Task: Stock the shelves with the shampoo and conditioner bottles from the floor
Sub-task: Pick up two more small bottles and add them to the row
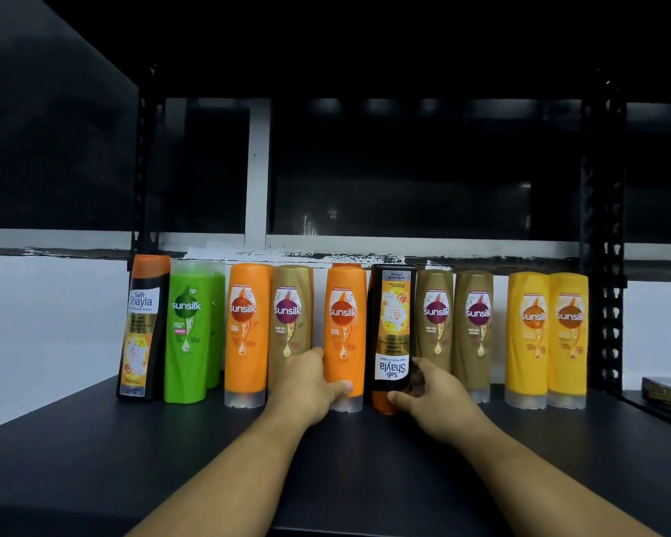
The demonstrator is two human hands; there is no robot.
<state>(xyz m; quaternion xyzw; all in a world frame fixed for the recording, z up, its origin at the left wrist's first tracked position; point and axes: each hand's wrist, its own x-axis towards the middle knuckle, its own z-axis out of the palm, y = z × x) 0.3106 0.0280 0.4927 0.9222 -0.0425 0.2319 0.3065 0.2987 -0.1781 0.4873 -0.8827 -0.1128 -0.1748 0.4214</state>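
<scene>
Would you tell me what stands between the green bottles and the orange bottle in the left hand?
In the head view, a second orange bottle and a brown bottle stand there.

The right edge cuts off a blurred dark box [665,393]; a rear green bottle [217,323] stands mostly hidden.

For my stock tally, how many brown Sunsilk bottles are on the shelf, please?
3 brown bottles: one behind the left hand, two together right of the black bottle; more may hide behind.
</scene>
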